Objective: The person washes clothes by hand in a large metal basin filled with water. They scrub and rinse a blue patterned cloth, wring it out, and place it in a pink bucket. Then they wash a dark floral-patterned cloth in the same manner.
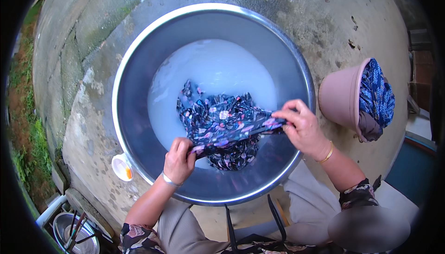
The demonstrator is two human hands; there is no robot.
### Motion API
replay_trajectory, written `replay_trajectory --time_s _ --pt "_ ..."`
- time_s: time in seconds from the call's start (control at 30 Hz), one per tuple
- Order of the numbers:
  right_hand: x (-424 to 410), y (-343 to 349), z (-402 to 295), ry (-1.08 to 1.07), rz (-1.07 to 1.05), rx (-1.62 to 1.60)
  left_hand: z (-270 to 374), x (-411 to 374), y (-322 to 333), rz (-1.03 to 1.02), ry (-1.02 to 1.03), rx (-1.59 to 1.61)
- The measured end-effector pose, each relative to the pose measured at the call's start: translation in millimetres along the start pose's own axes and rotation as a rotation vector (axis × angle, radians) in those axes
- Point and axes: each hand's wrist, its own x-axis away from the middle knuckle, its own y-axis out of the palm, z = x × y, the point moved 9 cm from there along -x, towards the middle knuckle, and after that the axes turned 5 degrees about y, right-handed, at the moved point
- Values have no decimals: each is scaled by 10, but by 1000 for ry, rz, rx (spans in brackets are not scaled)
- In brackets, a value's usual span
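A large round metal basin (pixel 215 19) holds cloudy, whitish water (pixel 222 62). In it lies a dark floral garment (pixel 222 118), partly in the water and partly lifted. My left hand (pixel 180 162), with a silver bracelet at the wrist, grips the garment's edge at the lower left. My right hand (pixel 301 127), with a gold bangle, pinches the same edge at the right, near the basin's rim. Between the hands the edge is stretched above the water, and the rest bunches behind and below it.
A pink bucket (pixel 339 97) with blue patterned cloth (pixel 375 90) stands right of the basin. A small white tub (pixel 121 167) with something orange inside is at the basin's lower left. A metal bowl (pixel 94 243) sits at bottom left. The ground is stained concrete (pixel 94 115).
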Motion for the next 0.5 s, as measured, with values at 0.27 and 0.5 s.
replay_trajectory --time_s 0.27,0.5 --pt "-677 -1660 -1542 -640 517 -307 699 -1493 -2102 342 174 85" --pt "-347 -2411 -1803 -701 754 -405 1617 -1283 -2964 664 415 -31"
